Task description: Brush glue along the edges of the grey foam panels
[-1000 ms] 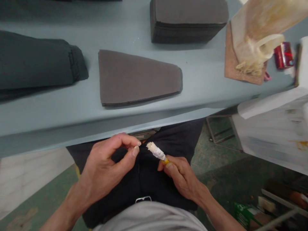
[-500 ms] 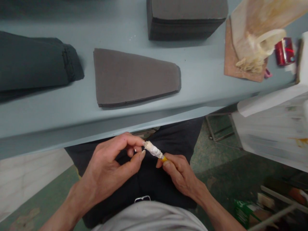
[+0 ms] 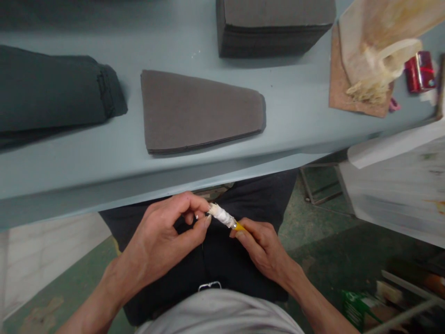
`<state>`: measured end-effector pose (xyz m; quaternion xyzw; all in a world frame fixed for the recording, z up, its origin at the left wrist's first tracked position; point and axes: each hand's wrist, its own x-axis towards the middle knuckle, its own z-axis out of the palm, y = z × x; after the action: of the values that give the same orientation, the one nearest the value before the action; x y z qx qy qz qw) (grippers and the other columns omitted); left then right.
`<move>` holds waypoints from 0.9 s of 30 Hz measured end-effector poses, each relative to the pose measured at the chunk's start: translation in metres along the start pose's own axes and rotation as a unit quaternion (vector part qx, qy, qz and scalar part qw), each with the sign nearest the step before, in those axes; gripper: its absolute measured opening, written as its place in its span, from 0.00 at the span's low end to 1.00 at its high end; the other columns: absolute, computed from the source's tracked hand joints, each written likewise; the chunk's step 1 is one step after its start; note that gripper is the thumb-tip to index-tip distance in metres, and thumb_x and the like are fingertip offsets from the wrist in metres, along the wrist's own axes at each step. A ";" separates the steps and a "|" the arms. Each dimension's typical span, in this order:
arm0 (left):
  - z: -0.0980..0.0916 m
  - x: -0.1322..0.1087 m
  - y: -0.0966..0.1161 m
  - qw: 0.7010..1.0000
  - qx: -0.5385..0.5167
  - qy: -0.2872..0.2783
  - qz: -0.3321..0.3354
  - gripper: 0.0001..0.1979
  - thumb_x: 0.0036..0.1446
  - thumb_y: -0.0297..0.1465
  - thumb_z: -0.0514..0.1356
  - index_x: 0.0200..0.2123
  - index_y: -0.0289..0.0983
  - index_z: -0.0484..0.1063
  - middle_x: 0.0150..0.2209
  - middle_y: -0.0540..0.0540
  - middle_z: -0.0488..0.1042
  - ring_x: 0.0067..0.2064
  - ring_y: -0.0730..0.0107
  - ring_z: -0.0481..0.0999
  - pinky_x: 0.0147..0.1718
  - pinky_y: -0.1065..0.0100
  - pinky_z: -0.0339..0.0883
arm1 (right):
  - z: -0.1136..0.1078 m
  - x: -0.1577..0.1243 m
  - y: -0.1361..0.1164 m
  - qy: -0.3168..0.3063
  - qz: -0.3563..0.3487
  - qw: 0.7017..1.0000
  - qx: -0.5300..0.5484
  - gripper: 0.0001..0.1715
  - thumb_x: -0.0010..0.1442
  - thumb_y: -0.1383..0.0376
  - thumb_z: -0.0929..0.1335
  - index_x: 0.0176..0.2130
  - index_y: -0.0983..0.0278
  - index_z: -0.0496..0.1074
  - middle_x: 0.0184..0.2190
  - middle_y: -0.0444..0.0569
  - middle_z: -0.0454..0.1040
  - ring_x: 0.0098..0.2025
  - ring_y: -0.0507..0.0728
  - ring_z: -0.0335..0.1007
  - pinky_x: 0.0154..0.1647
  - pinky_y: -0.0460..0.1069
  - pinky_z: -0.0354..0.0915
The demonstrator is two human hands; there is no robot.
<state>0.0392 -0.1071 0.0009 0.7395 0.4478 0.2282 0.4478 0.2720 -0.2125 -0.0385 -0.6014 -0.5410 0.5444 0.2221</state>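
My right hand grips the yellow handle of a small brush whose head is wrapped in whitish, glue-caked material. My left hand pinches the tip of that head between thumb and forefinger. Both hands are held over my lap, below the front edge of the grey-blue table. On the table just beyond them lies a flat grey wedge-shaped stack of cut pieces.
A dark folded fabric bundle lies at the table's left, a taller grey stack at the back. At right sit a brown board bearing a glue-smeared container and a red can. A white box stands right.
My left hand has closed in from apart and now pinches the brush tip. The brush has tilted a little toward the left hand.
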 end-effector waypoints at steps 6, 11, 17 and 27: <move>-0.002 0.003 0.001 1.000 0.002 -0.013 0.005 0.06 0.64 0.25 0.62 0.36 0.41 0.77 0.29 0.58 0.76 0.28 0.82 0.73 0.32 0.80 0.66 | 0.000 0.001 0.000 -0.007 0.014 1.000 -0.011 0.25 0.76 0.53 0.62 0.33 0.64 0.74 0.24 0.40 0.67 0.26 0.49 0.63 0.31 0.46 0.56; -0.004 0.005 0.005 1.000 0.005 -0.023 0.005 0.07 0.64 0.25 0.61 0.34 0.41 0.77 0.27 0.58 0.76 0.27 0.82 0.72 0.30 0.79 0.65 | 0.000 0.001 0.000 -0.018 0.035 0.999 -0.012 0.24 0.75 0.53 0.62 0.33 0.63 0.73 0.25 0.41 0.68 0.26 0.49 0.63 0.31 0.46 0.56; 0.000 0.004 0.003 0.997 0.062 -0.018 0.033 0.09 0.63 0.23 0.58 0.32 0.39 0.75 0.25 0.57 0.74 0.25 0.80 0.72 0.29 0.77 0.63 | 0.002 0.001 0.000 -0.016 0.049 0.998 -0.021 0.23 0.74 0.53 0.62 0.32 0.63 0.71 0.23 0.39 0.65 0.25 0.49 0.61 0.30 0.46 0.54; -0.014 -0.001 -0.004 0.978 0.078 0.178 -0.071 0.02 0.60 0.29 0.66 0.33 0.42 0.79 0.27 0.59 0.80 0.27 0.81 0.77 0.29 0.79 0.66 | 0.001 -0.008 -0.001 0.054 0.074 0.995 -0.028 0.24 0.73 0.53 0.62 0.30 0.62 0.73 0.18 0.36 0.58 0.20 0.48 0.56 0.25 0.47 0.51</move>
<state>0.0265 -0.1006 0.0040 0.6861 0.5883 0.2883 0.3163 0.2721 -0.2195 -0.0344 -0.6741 -0.4973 0.5107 0.1936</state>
